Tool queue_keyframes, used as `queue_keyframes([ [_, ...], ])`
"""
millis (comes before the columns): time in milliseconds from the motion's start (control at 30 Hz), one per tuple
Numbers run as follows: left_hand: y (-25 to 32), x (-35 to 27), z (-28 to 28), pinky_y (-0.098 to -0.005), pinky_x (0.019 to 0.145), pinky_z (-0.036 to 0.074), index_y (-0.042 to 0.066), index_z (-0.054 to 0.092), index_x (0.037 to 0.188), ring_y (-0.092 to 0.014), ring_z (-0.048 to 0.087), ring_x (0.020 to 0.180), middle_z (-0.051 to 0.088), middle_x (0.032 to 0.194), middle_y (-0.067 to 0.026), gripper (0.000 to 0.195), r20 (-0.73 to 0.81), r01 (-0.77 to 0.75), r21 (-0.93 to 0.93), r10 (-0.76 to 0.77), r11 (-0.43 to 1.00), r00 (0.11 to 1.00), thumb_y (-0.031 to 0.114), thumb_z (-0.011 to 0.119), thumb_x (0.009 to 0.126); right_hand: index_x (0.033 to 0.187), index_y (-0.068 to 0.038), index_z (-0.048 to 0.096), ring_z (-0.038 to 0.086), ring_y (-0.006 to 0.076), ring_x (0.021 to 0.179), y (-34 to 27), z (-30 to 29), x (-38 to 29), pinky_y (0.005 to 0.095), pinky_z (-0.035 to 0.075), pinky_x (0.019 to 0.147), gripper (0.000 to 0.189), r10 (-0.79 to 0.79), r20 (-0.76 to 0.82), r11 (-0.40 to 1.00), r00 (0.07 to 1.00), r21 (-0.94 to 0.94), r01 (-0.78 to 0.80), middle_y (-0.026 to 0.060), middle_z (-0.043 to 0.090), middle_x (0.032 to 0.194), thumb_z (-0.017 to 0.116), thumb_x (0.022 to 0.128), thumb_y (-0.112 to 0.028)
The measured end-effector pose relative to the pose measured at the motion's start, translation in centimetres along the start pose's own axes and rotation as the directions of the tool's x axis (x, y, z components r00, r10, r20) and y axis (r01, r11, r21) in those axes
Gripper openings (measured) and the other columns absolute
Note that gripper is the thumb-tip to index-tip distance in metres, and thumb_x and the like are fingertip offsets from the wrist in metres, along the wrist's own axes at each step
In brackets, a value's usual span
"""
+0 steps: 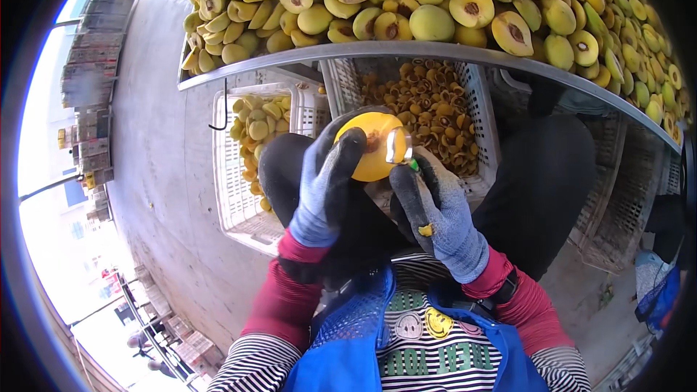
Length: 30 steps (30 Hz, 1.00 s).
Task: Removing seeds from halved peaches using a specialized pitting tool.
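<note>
My left hand (333, 166), in a blue knit glove with a dark coated palm, holds a yellow peach half (366, 159) with its cut face up. A brown, rough pit hollow shows near the middle of that face. In a matching glove, my right hand (438, 212) grips a small pitting knife (407, 153) with a curved metal loop blade and a bit of green at the handle. The loop lies against the right side of the cut face. A scrap of yellow flesh (426, 230) sticks to the right glove.
Halved peaches (430, 23) are heaped on a metal-rimmed table (326, 53) ahead. Below its edge, a crate (483, 120) contains brownish-orange pit scraps (435, 114). Left of my knee, a white plastic crate (231, 196) holds peach halves (258, 129). A black hook (225, 111) hangs nearby.
</note>
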State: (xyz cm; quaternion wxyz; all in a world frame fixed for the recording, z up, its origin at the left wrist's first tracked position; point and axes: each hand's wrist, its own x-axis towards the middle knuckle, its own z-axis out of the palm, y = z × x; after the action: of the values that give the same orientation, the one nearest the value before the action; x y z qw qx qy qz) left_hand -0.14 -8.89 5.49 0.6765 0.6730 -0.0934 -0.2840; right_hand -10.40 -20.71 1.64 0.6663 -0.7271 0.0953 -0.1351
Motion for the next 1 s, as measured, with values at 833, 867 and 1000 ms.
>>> queue_keyframes([
  [833, -2.6, -3.6, 5.3, -0.0284, 0.083, 0.046, -0.001, 0.059, 0.111, -0.015, 0.058, 0.093, 0.062, 0.100, -0.0099, 0.036, -0.091, -0.274, 0.482, 0.359, 0.832, 0.929, 0.029, 0.044, 0.099, 0.109, 0.004, 0.051, 0.060, 0.0393, 0.072, 0.1, -2.4, -4.8, 0.0426, 0.045, 0.061, 0.029, -0.003, 0.027, 0.999, 1.000, -0.050, 0.005, 0.0226, 0.059, 0.079, 0.055, 0.089, -0.017],
  [867, -2.8, -3.6, 5.3, -0.0282, 0.084, 0.045, -0.001, 0.060, 0.110, -0.015, 0.057, 0.093, 0.061, 0.100, -0.0097, 0.035, -0.126, -0.216, 0.437, 0.297, 0.873, 0.946, 0.029, 0.044, 0.099, 0.110, 0.005, 0.050, 0.059, 0.0397, 0.073, 0.1, -2.6, -4.9, 0.0427, 0.045, 0.062, 0.030, -0.022, 0.055, 0.997, 0.998, -0.076, 0.026, 0.0233, 0.059, 0.081, 0.054, 0.089, -0.016],
  [1000, -1.5, -4.1, 7.0, -0.0244, 0.078, 0.045, -0.002, 0.059, 0.106, -0.011, 0.055, 0.086, 0.059, 0.094, -0.0057, 0.025, -0.192, -0.183, 0.145, 0.209, 0.972, 0.959, 0.019, 0.053, 0.094, 0.110, 0.006, 0.050, 0.059, 0.0395, 0.076, 0.4, -2.3, -5.5, 0.0434, 0.045, 0.063, 0.030, -0.077, -0.064, 0.997, 0.995, 0.004, 0.077, 0.0243, 0.059, 0.083, 0.055, 0.089, -0.016],
])
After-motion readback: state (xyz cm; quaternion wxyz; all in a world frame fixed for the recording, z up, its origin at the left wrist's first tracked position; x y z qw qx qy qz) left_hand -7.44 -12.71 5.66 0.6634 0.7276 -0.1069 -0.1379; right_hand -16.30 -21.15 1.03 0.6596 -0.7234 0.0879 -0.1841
